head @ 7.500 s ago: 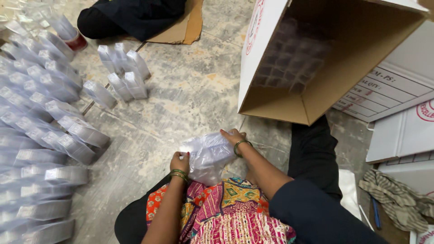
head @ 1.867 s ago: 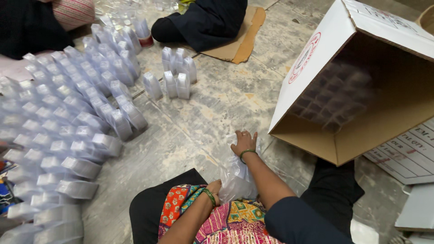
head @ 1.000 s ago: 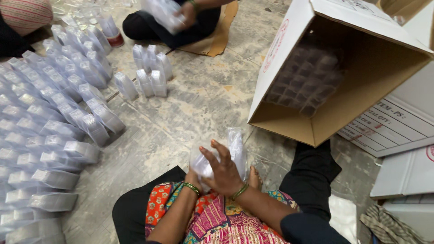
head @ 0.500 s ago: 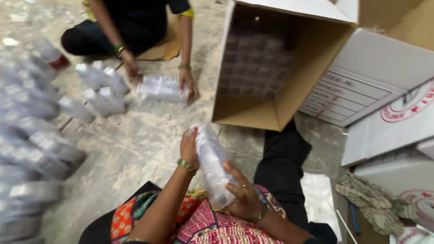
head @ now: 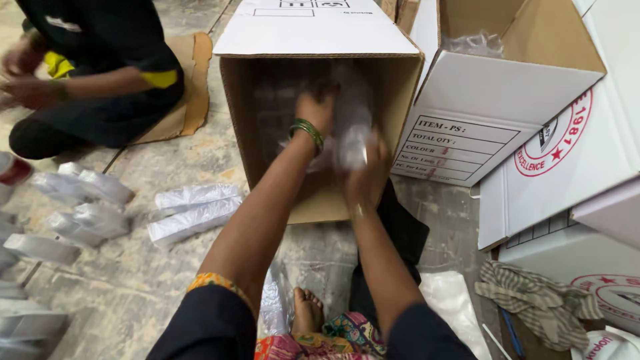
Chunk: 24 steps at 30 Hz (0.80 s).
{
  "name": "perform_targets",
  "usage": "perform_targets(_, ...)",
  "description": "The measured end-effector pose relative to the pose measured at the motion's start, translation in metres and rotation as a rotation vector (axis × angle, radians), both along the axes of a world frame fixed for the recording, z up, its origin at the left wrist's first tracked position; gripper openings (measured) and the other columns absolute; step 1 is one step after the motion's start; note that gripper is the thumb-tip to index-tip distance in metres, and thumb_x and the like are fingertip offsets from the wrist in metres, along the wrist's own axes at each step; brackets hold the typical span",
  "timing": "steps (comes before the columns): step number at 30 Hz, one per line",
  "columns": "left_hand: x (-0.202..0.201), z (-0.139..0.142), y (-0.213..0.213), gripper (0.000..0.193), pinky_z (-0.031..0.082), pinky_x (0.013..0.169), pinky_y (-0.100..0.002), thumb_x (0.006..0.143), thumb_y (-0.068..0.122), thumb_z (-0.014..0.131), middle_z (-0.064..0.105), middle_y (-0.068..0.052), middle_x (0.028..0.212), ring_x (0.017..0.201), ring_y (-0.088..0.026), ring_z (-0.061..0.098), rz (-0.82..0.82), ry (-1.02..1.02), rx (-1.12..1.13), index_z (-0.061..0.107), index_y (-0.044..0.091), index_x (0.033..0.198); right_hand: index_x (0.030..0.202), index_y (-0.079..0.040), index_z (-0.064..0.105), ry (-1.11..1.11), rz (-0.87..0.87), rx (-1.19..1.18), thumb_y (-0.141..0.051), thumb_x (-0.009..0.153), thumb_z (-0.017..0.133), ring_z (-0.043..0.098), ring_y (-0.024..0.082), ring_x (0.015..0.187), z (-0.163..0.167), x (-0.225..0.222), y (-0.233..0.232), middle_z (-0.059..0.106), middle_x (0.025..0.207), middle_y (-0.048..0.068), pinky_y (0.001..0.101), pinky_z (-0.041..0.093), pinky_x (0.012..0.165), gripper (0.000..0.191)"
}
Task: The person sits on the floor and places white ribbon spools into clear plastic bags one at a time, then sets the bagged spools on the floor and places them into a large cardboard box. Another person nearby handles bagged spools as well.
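Observation:
Both my hands reach into a brown cardboard box (head: 320, 33) lying on its side in front of me. My left hand (head: 315, 107) and my right hand (head: 368, 175) grip a clear plastic packet of small bottles (head: 350, 130), blurred by motion, held inside the box's opening. More such packets show dimly stacked at the back of the box.
Wrapped packets (head: 193, 210) lie on the stone floor at left, with more (head: 73, 207) further left. Another person (head: 100, 73) in dark clothes sits at the far left. White printed cartons (head: 527, 100) stand at right. A striped cloth (head: 533, 297) lies near them.
I lifted the packet from my lap and moved it forward into the box. My view swung right towards the box. The other person set a packet on the floor.

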<state>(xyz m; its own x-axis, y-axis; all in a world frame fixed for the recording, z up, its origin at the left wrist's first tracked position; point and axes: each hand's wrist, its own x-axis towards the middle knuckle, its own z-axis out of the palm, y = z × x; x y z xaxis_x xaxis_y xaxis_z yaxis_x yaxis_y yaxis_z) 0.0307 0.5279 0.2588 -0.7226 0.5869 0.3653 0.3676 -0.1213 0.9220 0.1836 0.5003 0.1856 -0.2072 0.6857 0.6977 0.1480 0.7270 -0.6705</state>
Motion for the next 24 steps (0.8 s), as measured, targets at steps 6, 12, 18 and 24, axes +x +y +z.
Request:
perform_targets(6, 0.027, -0.024, -0.157, 0.027, 0.055, 0.088, -0.033, 0.095, 0.017, 0.073, 0.076, -0.009, 0.116, 0.108, -0.020, 0.073, -0.138, 0.346, -0.057, 0.069, 0.006, 0.119, 0.151, 0.011, 0.036, -0.336, -0.263, 0.194, -0.036, 0.094, 0.068, 0.035, 0.046, 0.143, 0.003, -0.061, 0.067, 0.039, 0.154, 0.032, 0.0536, 0.034, 0.118, 0.080)
perform_targets(12, 0.032, -0.100, -0.374, 0.022, 0.057, 0.090, -0.029, 0.091, 0.014, 0.070, 0.080, -0.009, 0.104, 0.102, -0.014, 0.075, -0.170, -0.306, -0.426, 0.071, 0.002, 0.110, 0.152, 0.007, 0.039, -0.312, -0.128, -0.012, -0.028, 0.096, 0.069, 0.035, 0.054, 0.140, -0.059, -0.036, -0.003, 0.034, 0.154, 0.039, 0.0581, 0.036, 0.110, 0.073)
perform_targets(18, 0.078, -0.226, -0.495, 0.034, 0.053, 0.076, -0.029, 0.093, 0.029, 0.070, 0.077, -0.007, 0.091, 0.082, -0.012, 0.066, -0.144, -0.794, -0.615, 0.077, 0.001, 0.111, 0.131, -0.016, 0.065, -0.693, 0.653, -0.104, -0.037, 0.099, 0.070, 0.056, 0.031, 0.142, -0.151, -0.005, -0.166, 0.062, 0.143, 0.011, 0.0437, 0.046, 0.122, 0.038)
perform_targets(24, 0.106, -0.268, -0.466, 0.052, 0.045, 0.072, -0.039, 0.092, 0.047, 0.069, 0.071, -0.009, 0.092, 0.077, -0.020, 0.055, -0.133, -1.098, -0.809, 0.077, 0.001, 0.115, 0.147, -0.011, 0.045, -0.896, 0.670, 0.224, -0.058, 0.075, 0.083, 0.028, 0.046, 0.143, -0.169, -0.059, -0.219, 0.034, 0.154, 0.029, 0.0528, 0.028, 0.119, 0.093)
